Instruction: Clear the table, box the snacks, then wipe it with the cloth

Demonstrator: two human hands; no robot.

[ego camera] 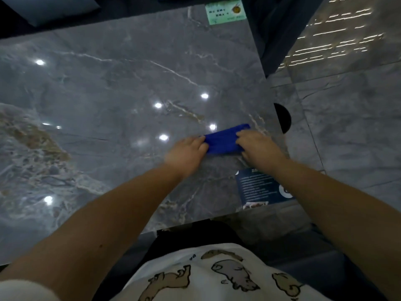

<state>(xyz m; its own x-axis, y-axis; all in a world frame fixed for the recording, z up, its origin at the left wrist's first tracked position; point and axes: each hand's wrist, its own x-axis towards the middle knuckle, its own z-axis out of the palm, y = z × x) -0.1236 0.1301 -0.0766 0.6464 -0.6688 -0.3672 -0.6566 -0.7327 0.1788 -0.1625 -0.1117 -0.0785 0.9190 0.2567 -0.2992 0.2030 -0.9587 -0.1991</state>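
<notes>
A blue cloth (223, 140), folded into a narrow band, lies on the glossy grey marble table (108, 94) near its right edge. My left hand (186, 152) grips the cloth's left end with the fingers curled onto it. My right hand (257, 146) presses and holds the right end from above. Both hands look slightly blurred. No snacks or box are in view.
A dark blue printed card (260, 187) lies at the table's near right corner, partly under my right forearm. A pale green sticker (225, 10) sits at the far edge. The table's right edge borders grey floor tiles (347, 116). A black round object (283, 118) shows beyond that edge.
</notes>
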